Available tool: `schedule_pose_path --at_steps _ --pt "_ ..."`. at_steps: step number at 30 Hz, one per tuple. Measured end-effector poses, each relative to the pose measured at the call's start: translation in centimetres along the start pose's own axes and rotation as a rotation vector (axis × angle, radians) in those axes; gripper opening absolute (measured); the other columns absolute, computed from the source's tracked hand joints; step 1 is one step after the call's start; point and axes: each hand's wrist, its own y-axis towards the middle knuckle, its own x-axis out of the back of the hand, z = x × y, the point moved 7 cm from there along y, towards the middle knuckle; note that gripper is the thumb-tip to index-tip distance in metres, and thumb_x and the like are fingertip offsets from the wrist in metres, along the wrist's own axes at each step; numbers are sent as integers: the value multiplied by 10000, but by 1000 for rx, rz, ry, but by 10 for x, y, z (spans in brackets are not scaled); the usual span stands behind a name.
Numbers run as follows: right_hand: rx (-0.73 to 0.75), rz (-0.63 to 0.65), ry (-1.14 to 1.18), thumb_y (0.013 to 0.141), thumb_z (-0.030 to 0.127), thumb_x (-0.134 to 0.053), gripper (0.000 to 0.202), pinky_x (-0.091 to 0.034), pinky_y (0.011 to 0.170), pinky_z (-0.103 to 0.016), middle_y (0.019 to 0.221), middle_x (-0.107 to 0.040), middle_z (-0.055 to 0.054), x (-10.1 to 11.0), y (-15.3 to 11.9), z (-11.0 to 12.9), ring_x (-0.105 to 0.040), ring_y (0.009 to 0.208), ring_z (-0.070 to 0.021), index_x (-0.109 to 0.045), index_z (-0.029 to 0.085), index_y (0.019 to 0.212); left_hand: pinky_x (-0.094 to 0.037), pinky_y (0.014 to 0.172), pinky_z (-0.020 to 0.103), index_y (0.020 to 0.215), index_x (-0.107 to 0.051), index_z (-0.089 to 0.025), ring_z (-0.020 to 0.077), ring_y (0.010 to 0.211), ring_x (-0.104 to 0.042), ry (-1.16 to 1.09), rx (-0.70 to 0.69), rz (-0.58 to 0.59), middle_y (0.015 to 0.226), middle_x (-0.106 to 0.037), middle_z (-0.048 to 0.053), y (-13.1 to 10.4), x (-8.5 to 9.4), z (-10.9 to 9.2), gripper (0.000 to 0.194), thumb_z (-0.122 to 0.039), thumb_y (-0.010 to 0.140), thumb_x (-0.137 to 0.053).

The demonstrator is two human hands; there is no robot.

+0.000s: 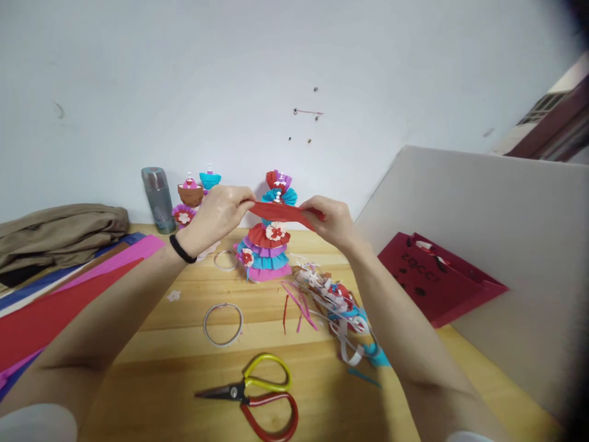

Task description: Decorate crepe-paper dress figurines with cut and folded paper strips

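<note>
A strip of red crepe paper [277, 212] is stretched level between my two hands, above the table. My left hand [221, 212] pinches its left end; a black band circles that wrist. At the other end, my right hand [332, 220] has its fingers closed on the paper. Behind the strip stands a tiered paper decoration [264, 252] with ruffles in pink, blue, purple and red and small flowers; the strip covers part of its middle. Scissors [257, 393] with one yellow and one red handle lie on the table nearer to me.
Two wire rings [223, 325] lie on the wooden table [151, 368]. Paper scraps [340, 307] heap at the right, near a red gift bag [442, 279]. Coloured paper sheets [78, 282], brown cloth [64, 230], a grey flask [157, 199] and small paper pots [190, 194] stand or lie leftward.
</note>
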Motion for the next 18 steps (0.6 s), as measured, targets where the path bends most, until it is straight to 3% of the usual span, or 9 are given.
schedule_pose_path --at_steps 6,13,18 --pt "-18 -82 17 918 269 -521 167 -474 744 -347 897 -711 -65 3 -3 -7 -647 809 -221 -684 242 893 -430 730 278 879 -738 -151 154 718 -603 27 -69 -40 806 -722 44 0 2 -6 178 -192 904 -567" --pt "-26 -48 7 897 257 -529 147 -489 754 -350 911 -731 -72 -1 -6 -13 -650 805 -222 -673 237 881 -410 670 281 921 -752 -112 148 624 -580 28 -35 51 695 -686 36 2 -4 -13 229 -177 926 -533" --pt "-62 -73 28 883 283 -540 144 -494 775 -361 907 -740 -68 2 -11 -17 -661 819 -230 -674 233 877 -434 712 289 890 -746 -125 176 749 -653 -30 -68 53 870 -758 86 0 -8 -16 196 -163 913 -555"
